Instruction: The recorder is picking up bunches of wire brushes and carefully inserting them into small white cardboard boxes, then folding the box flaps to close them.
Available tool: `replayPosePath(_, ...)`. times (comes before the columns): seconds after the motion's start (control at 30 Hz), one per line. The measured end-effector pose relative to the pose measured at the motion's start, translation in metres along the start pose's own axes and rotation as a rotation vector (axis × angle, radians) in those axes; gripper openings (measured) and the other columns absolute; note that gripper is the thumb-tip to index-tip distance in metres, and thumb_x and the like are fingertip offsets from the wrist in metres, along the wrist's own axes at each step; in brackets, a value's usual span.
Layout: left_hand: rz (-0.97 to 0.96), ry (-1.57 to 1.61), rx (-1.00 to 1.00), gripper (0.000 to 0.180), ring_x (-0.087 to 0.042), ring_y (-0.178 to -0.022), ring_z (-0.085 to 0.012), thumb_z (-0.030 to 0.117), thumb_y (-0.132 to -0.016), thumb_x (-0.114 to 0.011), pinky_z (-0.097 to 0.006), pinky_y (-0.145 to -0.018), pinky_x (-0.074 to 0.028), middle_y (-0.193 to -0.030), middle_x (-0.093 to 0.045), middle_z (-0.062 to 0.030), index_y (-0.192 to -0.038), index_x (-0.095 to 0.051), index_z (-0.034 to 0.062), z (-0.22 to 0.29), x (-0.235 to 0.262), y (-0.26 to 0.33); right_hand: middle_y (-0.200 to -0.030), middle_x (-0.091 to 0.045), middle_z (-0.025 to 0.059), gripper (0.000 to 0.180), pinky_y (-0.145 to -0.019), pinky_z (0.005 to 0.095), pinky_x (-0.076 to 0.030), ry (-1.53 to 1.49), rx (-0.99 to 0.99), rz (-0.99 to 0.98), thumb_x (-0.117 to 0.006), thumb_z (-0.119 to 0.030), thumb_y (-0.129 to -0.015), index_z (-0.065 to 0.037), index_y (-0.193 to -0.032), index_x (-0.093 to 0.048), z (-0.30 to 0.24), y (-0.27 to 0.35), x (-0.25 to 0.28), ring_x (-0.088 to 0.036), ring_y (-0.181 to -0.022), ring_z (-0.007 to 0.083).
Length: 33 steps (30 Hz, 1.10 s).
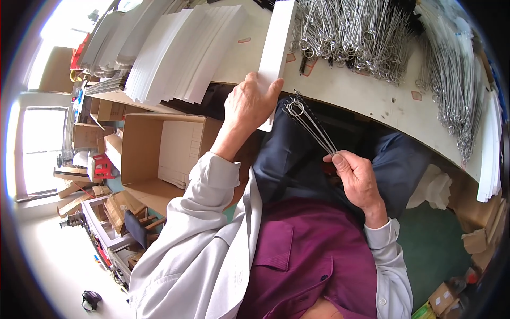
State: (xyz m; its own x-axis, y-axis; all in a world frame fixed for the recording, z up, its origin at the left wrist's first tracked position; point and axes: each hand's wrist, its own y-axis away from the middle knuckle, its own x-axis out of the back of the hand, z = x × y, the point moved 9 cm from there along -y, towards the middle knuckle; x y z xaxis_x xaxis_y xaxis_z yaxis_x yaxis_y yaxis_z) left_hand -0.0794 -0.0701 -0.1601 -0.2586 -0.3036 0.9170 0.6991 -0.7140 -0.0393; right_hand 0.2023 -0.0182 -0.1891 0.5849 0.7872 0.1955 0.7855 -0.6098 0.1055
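Left hand point(249, 103) gripping long white box point(277, 50) at table edge, right hand point(356, 178) pinching wire brushes point(311, 126) just beside it

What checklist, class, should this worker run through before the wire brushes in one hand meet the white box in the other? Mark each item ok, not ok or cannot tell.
1. Left hand grips the long white box at its near end: ok.
2. Right hand pinches the bundle of thin wire brushes by one end: ok.
3. Brush loop ends point toward the box: ok.
4. Box end is open: cannot tell.
5. Brush count in the bundle: cannot tell.
6. More brushes heaped on the table within view: ok.
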Motion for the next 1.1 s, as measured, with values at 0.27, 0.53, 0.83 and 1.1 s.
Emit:
replayPosePath(0.27,-0.09,0.607,0.245,0.06,-0.074,-0.084,-0.0256,0.039,-0.085,-0.082,-0.036,-0.075,-0.059,-0.097,-0.074,-0.0182,-0.117,-0.063,-0.0094,-0.031,-0.025,-0.004,-0.061,-0.044,0.0005,0.034,-0.052,0.0291,-0.032,-0.01,-0.034,0.004,-0.058,-0.026,-0.109,0.003,-0.102,-0.073,0.007,-0.002,0.002,-0.037,-0.059,0.0064)
replayPosePath(0.53,-0.478,1.382,0.431,0.033,-0.072,-0.078,-0.0251,0.017,-0.089,-0.071,-0.04,-0.074,-0.061,-0.096,-0.072,-0.0163,-0.108,-0.066,-0.0088,-0.004,-0.055,0.023,-0.064,-0.045,-0.0016,0.029,-0.052,0.0278,-0.032,-0.065,-0.104,-0.035,-0.058,-0.022,-0.109,0.003,-0.107,-0.072,0.004,0.006,0.005,-0.037,-0.059,0.0058)
replayPosePath(0.83,-0.359,1.73,0.37,0.056,-0.071,-0.095,-0.0341,0.022,-0.088,-0.06,-0.044,-0.088,-0.06,-0.11,-0.068,-0.028,-0.135,-0.053,-0.0076,0.02,-0.055,0.022,-0.065,-0.045,-0.004,0.027,-0.052,0.0262,-0.033,-0.158,-0.169,-0.147,-0.057,-0.022,-0.11,0.002,-0.111,-0.071,0.003,0.028,0.002,-0.037,-0.058,0.006)
replayPosePath(1.1,-0.309,1.876,0.362,0.063,-0.066,-0.083,-0.029,0.016,-0.084,-0.059,-0.044,-0.081,-0.061,-0.097,-0.065,-0.0218,-0.143,-0.045,-0.0034,0.013,-0.052,0.013,-0.059,-0.041,0.001,0.031,-0.051,0.0299,-0.035,-0.063,-0.201,-0.218,-0.057,-0.025,-0.11,0.002,-0.104,-0.073,0.009,0.025,-0.006,-0.039,-0.055,0.0094)
